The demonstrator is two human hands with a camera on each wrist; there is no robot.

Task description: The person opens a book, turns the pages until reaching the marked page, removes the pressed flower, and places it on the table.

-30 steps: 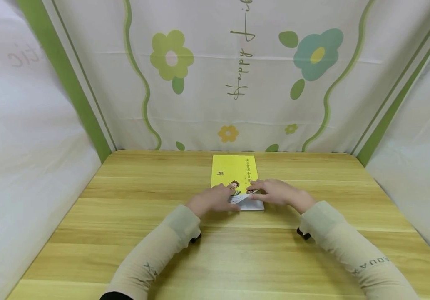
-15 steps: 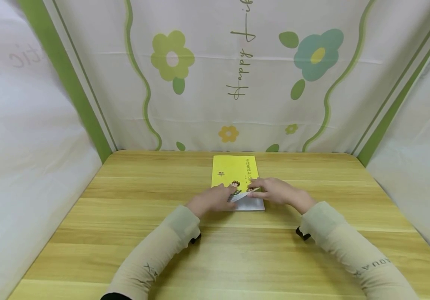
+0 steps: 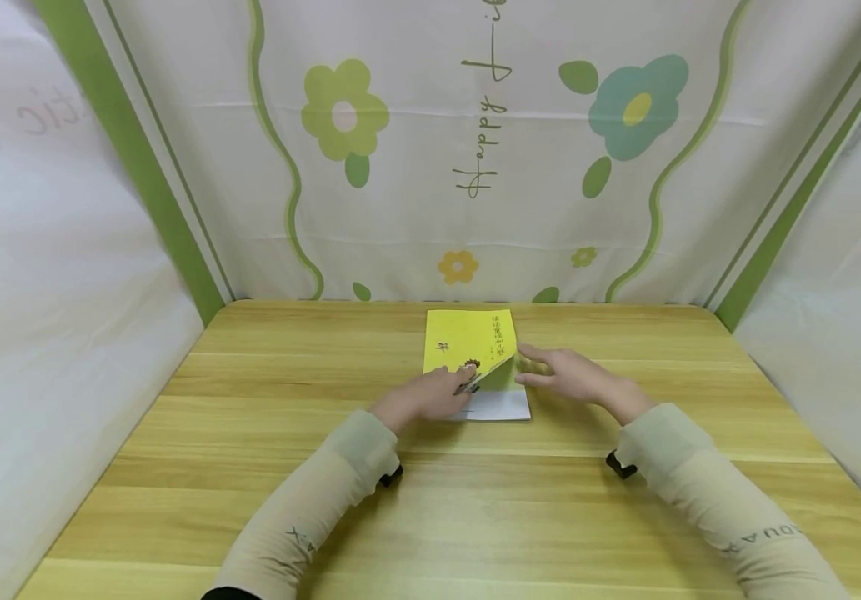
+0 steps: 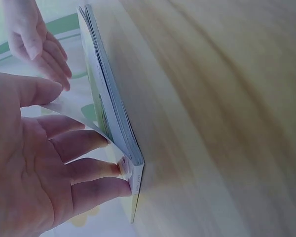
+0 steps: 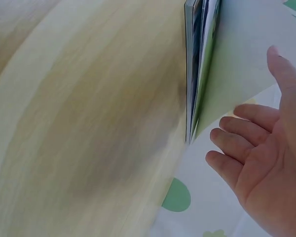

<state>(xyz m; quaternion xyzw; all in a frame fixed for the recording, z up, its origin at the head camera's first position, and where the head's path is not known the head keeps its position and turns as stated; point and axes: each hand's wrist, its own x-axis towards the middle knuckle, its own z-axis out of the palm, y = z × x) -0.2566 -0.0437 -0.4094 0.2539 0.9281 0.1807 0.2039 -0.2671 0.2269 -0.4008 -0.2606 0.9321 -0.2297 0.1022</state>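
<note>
Book, a thin rectangular paperback in bright yellow (image 3: pixel 463 337), lies on the pale wood-grain table (image 3: pixel 520 517) in the head view, its near right cover corner curling up between the left hand (image 3: pixel 430 396) and the right hand (image 3: pixel 576 375). In the left wrist view, the left fingers (image 4: pixel 91 172) and thumb pinch the cover's near edge; it should be light, flexible and easily creased. In the right wrist view, the right fingers (image 5: pixel 237 145) are spread beside the free edge, probably the best place for gentle holding.

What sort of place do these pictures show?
Probably a curtained-off workspace: pale fabric hangs behind and to both sides of a wood-grain table, on which a yellow-covered book lies.
</note>
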